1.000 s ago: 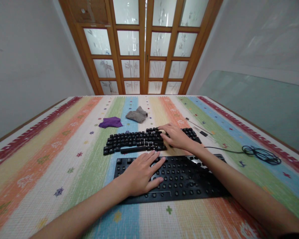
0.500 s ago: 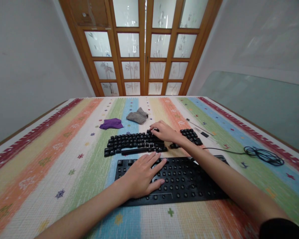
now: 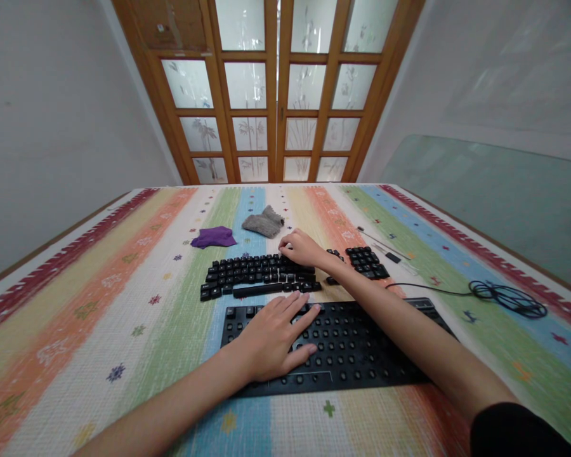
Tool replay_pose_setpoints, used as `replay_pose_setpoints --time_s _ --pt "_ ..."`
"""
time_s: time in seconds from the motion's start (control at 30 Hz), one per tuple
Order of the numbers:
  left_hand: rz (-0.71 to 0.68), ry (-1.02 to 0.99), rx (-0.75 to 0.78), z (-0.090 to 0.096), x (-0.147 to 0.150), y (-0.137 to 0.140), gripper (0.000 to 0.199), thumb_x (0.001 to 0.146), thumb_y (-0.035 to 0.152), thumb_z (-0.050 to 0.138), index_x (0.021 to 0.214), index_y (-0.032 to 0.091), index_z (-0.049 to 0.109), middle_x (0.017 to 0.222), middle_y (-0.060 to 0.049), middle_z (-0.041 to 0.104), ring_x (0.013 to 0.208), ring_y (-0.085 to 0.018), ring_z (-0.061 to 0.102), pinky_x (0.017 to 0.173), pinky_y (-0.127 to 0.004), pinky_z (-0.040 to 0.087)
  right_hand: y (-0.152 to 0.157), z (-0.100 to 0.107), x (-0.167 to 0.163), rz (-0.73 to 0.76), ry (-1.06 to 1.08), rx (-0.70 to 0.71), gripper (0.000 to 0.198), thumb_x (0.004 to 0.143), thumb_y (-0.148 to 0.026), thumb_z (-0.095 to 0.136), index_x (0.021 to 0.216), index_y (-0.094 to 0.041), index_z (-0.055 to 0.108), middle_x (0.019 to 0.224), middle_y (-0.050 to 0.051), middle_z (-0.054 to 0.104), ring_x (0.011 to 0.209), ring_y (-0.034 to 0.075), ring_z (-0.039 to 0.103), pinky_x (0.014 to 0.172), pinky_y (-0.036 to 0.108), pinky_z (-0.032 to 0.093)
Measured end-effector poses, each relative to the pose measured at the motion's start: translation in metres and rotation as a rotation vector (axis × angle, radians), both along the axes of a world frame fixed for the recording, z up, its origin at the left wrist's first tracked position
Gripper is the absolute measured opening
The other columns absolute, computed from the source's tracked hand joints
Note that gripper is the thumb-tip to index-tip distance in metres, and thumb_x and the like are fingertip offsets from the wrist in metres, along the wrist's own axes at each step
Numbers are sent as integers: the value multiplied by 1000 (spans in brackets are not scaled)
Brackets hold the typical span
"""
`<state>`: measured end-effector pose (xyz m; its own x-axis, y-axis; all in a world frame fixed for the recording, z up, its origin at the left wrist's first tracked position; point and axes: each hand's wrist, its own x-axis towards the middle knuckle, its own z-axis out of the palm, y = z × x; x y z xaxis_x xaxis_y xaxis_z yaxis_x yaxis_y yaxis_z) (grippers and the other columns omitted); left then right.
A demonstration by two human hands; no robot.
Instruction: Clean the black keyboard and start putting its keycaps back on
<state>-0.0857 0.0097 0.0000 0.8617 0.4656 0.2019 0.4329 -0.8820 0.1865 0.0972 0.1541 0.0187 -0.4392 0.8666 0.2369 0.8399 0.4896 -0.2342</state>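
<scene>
My left hand (image 3: pixel 276 339) lies palm down with spread fingers on the left half of a black keyboard (image 3: pixel 356 371). Most of this keyboard's keycaps are off, leaving bare key posts. Beyond it, loose black keycaps (image 3: pixel 247 271) stand in rows, with the long space bar (image 3: pixel 257 290) along the near side. My right hand (image 3: pixel 301 247) reaches across to the back right of these rows. Its fingers are bent and drawn together at the keycaps, and what they pinch, if anything, is hidden. The right forearm covers part of the keyboard.
Behind the keycaps lie a purple cloth (image 3: pixel 214 237) and a grey cloth (image 3: pixel 264 222). Number-pad keycaps (image 3: pixel 367 263) sit to the right, near a thin rod (image 3: pixel 385 242) and a small black piece (image 3: pixel 393 258). A coiled cable (image 3: pixel 509 299) rests on the striped tablecloth (image 3: pixel 171 355).
My right hand has shifted slightly left, and its fingers have drawn together at the back of the keycap rows. The left hand stays on the keyboard; the view has moved a little.
</scene>
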Motion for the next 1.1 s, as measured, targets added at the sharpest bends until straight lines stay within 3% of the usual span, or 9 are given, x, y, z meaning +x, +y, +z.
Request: replay_pose_setpoints --time_s 0.23,0.73,0.93,1.1 --pt "-2 -23 7 -4 -1 0 61 100 50 44 151 17 35 156 -17 38 144 -34 36 113 -52 35 1 -2 2 -14 3 -13 27 80 -6 56 90 -17 79 90 8 77 97 24 63 89 32 46" --pt "-4 -16 9 -4 0 0 60 100 50 42 150 17 35 156 -18 37 144 -34 36 113 -52 36 2 -6 1 -56 63 0 17 82 -11 61 88 -15 75 89 9 76 91 25 65 86 34 46" --pt "-9 5 -9 -1 0 0 61 100 49 42 151 16 35 156 -19 37 144 -35 36 113 -52 35 -7 11 0 -25 133 23 18 83 -8 57 95 -14 70 97 10 73 93 22 63 85 33 45" --pt "-1 6 2 0 0 0 61 100 50 43 151 17 34 154 -18 40 143 -34 37 114 -52 34 -37 26 13 30 187 -16 16 87 -11 57 99 -14 66 92 7 72 82 17 64 77 28 46"
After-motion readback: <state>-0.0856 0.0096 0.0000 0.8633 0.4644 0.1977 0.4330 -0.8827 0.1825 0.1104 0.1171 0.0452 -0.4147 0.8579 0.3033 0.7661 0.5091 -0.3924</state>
